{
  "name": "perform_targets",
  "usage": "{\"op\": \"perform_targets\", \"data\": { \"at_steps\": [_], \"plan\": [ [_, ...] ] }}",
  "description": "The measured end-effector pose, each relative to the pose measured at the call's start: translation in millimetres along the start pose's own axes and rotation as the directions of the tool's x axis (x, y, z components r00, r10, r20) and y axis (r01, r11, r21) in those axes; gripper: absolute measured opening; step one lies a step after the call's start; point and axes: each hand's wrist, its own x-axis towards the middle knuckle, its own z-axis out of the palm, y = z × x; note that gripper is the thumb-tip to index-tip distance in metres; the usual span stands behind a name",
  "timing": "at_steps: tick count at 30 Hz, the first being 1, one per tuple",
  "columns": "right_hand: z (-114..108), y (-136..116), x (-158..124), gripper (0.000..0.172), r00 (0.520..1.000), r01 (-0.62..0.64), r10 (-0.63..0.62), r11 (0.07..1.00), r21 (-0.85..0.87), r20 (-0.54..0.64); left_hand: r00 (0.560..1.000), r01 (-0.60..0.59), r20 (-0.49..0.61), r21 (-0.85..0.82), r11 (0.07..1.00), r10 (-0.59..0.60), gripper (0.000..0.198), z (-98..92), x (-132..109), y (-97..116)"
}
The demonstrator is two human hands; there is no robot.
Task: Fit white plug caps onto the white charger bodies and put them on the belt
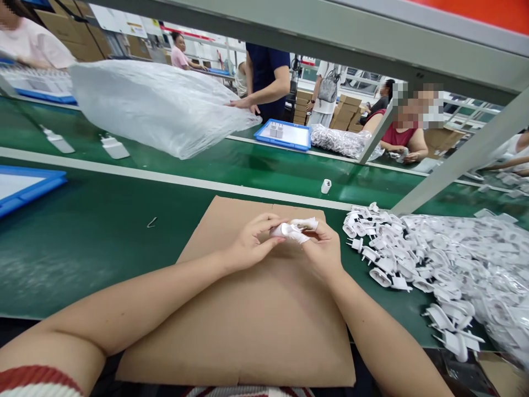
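Above a sheet of brown cardboard [264,314], both my hands meet at one small white plug-adapter piece [281,230]. Its left end is pinched between the thumb and fingers of my left hand [257,241]. My right hand [324,249], with white wrapping on the thumb and a fingertip, closes on its right end. The fingers partly cover the piece, so its pins and exact shape are hard to make out. To the right of my right hand lies a heap of white plug pieces [397,248], some with pins showing.
A clear plastic bag [483,248] of plug pieces lies at right, beside a slanted metal post [458,149]. White chargers [115,147] sit on the green belt [248,171]. Blue trays [33,190] stand left and beyond. Opposite, a person's hand [246,105] touches a large plastic bag [161,105].
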Motion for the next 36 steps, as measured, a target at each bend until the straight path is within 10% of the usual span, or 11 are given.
{"op": "perform_targets", "data": {
  "at_steps": [7, 15, 36],
  "plan": [
    [1, 1, 4, 0.031, 0.972, -0.14, 0.191, 0.94, 0.312, -0.138, 0.995, -0.004, -0.104, -0.03, 1.0, 0.001, 0.031, 3.4, -5, 4],
    [-5, 18, 12, 0.04, 0.945, -0.253, 0.319, 0.855, 0.453, -0.074, 0.915, -0.395, -0.044, 0.11, 0.912, 0.401, 0.047, -4.3, -4, 14],
    [7, 9, 7, 0.046, 0.936, -0.319, 0.35, 0.869, 0.379, -0.016, 0.726, -0.645, -0.029, 0.317, 0.695, 0.687, 0.03, -11.3, -7, 14]
  ]
}}
